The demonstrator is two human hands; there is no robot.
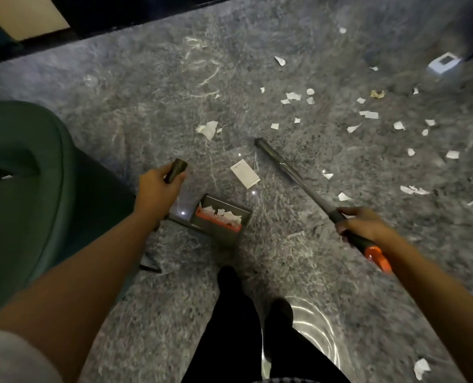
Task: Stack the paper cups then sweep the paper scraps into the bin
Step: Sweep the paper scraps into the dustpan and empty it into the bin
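Observation:
My left hand (156,186) grips the dark top of a handle (178,167) that rises from a grey dustpan (231,217) on the floor. The pan has an orange comb edge (218,221) and holds several white paper scraps. My right hand (359,226) grips a long grey pole (293,178). Its far end points up-left over the floor, and an orange and black part (376,258) sits by my wrist. Many torn paper scraps (369,114) lie scattered over the grey speckled floor to the right, and a bigger crumpled piece (209,129) lies ahead of the pan. No paper cup is in view.
A green upholstered seat (31,189) fills the left side, close to my left arm. A white card (245,172) lies between pan and pole. A small white box (444,63) stands at the far right. My dark-clad legs (238,313) stand just behind the dustpan.

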